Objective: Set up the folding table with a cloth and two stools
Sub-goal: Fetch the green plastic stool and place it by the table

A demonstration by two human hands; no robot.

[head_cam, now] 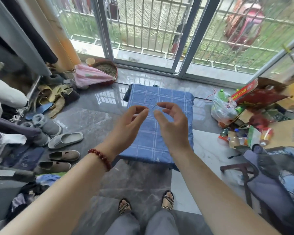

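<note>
The left hand and the right hand hover side by side, palms turned toward each other, fingers loosely curved and released, fingertips nearly meeting. Whether a fine thread runs between them I cannot tell. A dark red bead bracelet circles the left wrist.

Directly beneath both hands lies the blue checked cloth with thin white lines, spread flat over a low tabletop and hanging over its edges, so the tabletop itself is hidden. It stands in the middle of the glossy grey marble floor, just beyond the person's sandalled feet.

At the near right, a dark brown wooden frame pokes out from under bluish fabric; stool or chair, I cannot tell.

To the left sit pale grey slippers among other shoes. Far left, a pink folded cloth leans on a round red tray of grain. On the right, a white plastic bag of bottles sits beside a red cardboard box. Beyond the cloth stands the sliding glass door.
</note>
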